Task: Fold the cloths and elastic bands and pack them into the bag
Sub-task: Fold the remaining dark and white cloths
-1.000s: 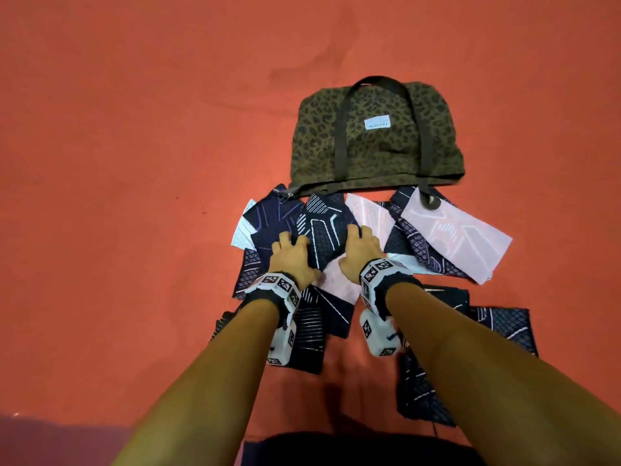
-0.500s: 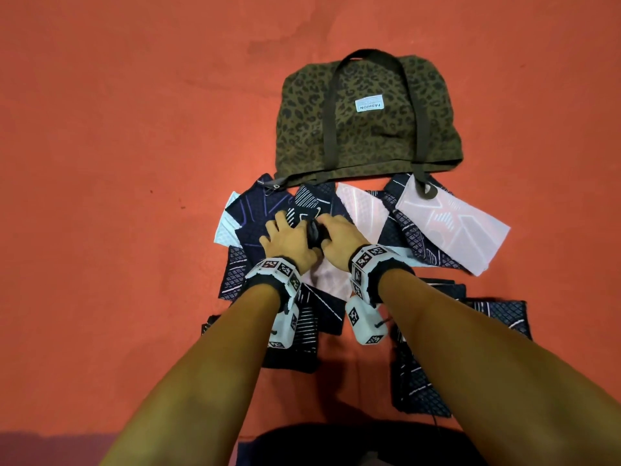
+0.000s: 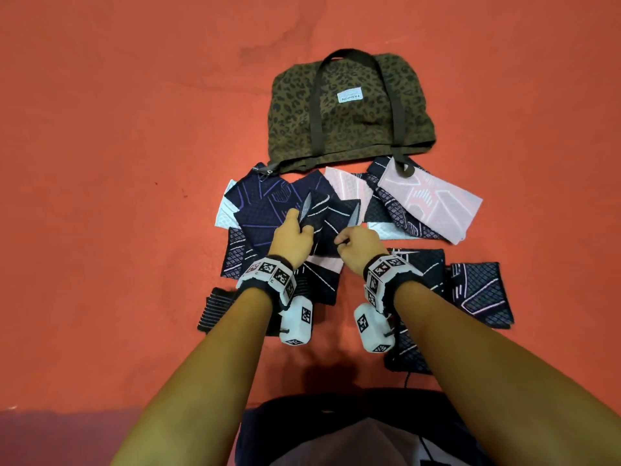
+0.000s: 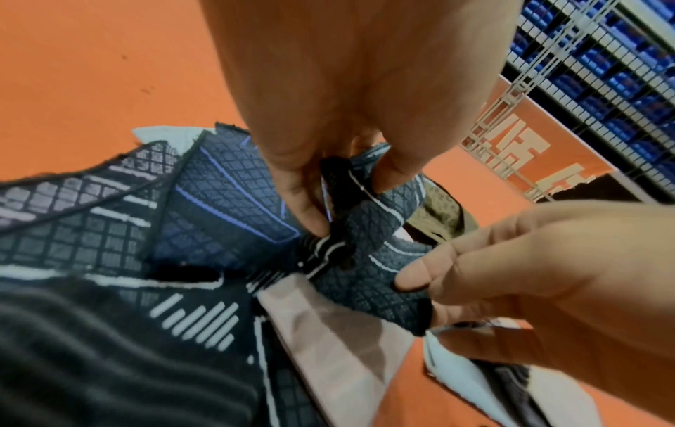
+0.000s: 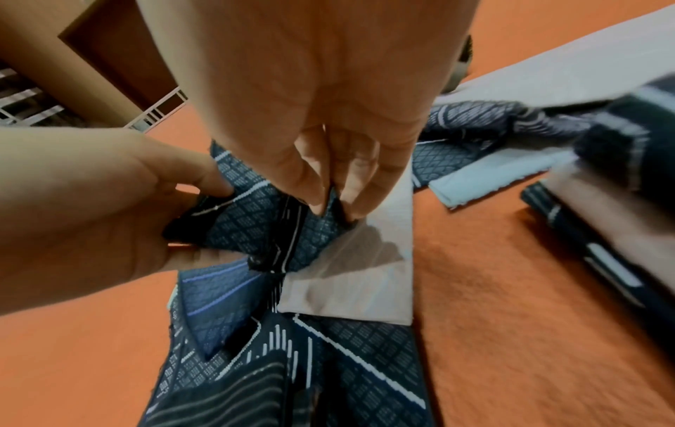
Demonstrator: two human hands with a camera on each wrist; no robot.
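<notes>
An orange felt-like floor [image 3: 134,163] carries everything. At its far side lies a soft olive leopard-print tote bag [image 3: 349,109], flat on its side, with dark webbing handles and a small white label; its mouth looks shut, though the view is too shallow to tell what it holds. Just in front of the bag, some touching its near edge, spreads an overlapping scatter of knitted cloth pieces [image 3: 255,210]: navy with a diamond-grid weave and pale or purple lines, pale pink, and one pale blue corner. A large pink piece [image 3: 433,206] lies to the right under a handle loop. Raised off the pile in the middle is one navy diamond-knit cloth [image 3: 322,213], creased along a white stripe. The left hand [image 3: 290,242] pinches its left edge between thumb and curled fingers; the right hand [image 3: 359,247] pinches the right edge, thumb against fingertips [image 5: 321,202].
</notes>
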